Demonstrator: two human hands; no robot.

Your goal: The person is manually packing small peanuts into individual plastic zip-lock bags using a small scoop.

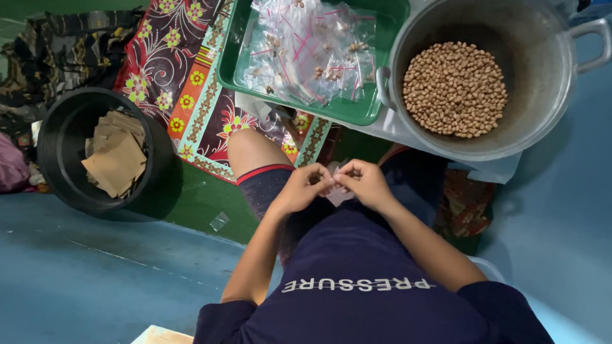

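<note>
- Left hand [305, 188] & right hand [364, 181]: fingers pinched shut on small clear bag [338, 194], held over lap.
- Metal pot [548, 76] w/ peanuts [455, 89]: front right.
- Green tray [357, 108] w/ filled bags: just beside pot.
- Black bucket [60, 165] w/ brown paper: left.
</note>
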